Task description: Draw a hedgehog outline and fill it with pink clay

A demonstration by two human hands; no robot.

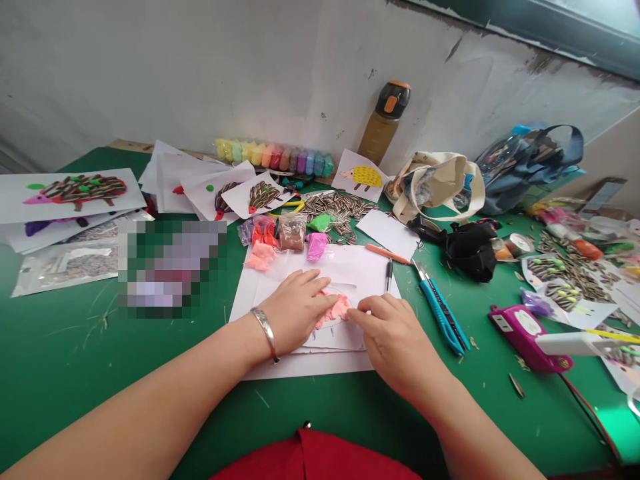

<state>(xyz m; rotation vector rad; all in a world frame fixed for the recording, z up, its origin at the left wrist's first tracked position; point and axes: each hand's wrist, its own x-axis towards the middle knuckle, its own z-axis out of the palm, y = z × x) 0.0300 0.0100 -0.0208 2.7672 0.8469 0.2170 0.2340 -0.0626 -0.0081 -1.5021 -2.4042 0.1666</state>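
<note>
A flattened patch of salmon-pink clay lies on white paper in front of me. My left hand, with a silver bracelet at the wrist, rests on the paper at the clay's left side, its fingers spread. At the clay's right edge, my right hand touches it with the index fingertip, the other fingers curled in. Just behind sit packets of red clay, brown clay, green clay and magenta clay, beside an orange-pink lump.
A blue utility knife and a black pen lie to the right. Farther back are striped seeds, a bottle and a cloth bag. Hedgehog pictures cover the back left; a magenta glue gun lies right.
</note>
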